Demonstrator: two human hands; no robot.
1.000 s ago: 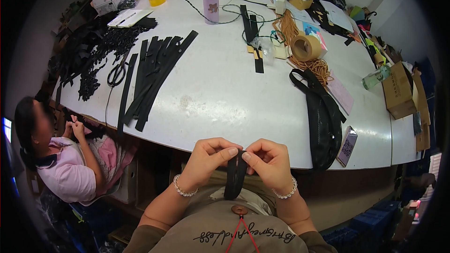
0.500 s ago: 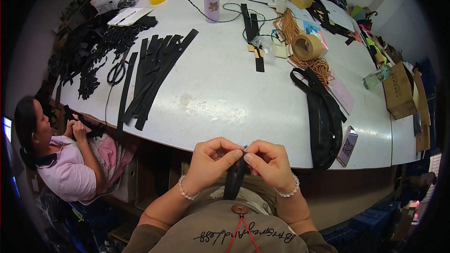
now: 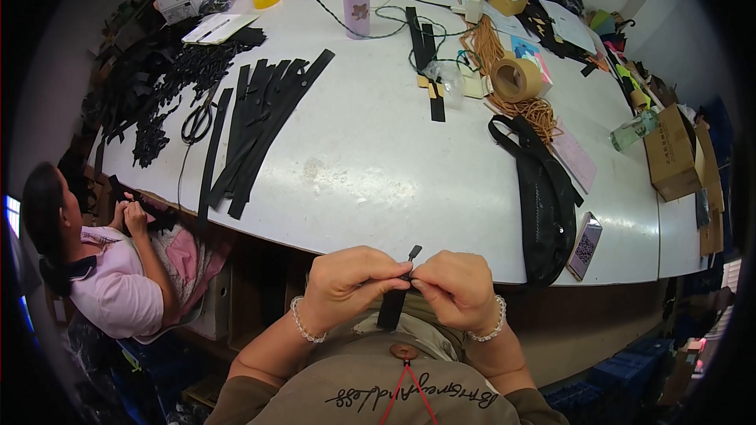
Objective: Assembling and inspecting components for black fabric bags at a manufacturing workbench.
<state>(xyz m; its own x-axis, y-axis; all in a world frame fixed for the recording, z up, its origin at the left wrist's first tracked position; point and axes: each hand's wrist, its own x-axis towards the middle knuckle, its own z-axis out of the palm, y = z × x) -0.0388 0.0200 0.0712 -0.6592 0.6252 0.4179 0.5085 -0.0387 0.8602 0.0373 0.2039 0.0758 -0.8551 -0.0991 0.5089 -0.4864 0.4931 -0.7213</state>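
Note:
Close to my body, at the table's front edge, both hands meet over a black zipper strip (image 3: 391, 312). My left hand (image 3: 352, 279) is closed, thumb and forefinger pinching the strip's upper end. Pressed against the same end are the closed fingertips of my right hand (image 3: 455, 288). A small dark zipper pull (image 3: 415, 253) sticks up between the fingertips, while the strip hangs down toward my lap. My fingers hide the exact spot where pull and strip join. On the table to the left lies a bunch of similar black strips (image 3: 264, 130).
Scissors (image 3: 196, 123) and a heap of small black pieces (image 3: 150, 142) lie at left. A co-worker (image 3: 118, 267) sits there, hands on black material. Rightward are a black bag (image 3: 543, 212), a phone (image 3: 584, 246), brown tape (image 3: 516, 80) and cord. A bottle (image 3: 356, 0) stands at the back.
My hands have shifted slightly down and turned, knuckles now more upward. The small pull now stands up clear above my fingertips. The co-worker's head has turned away.

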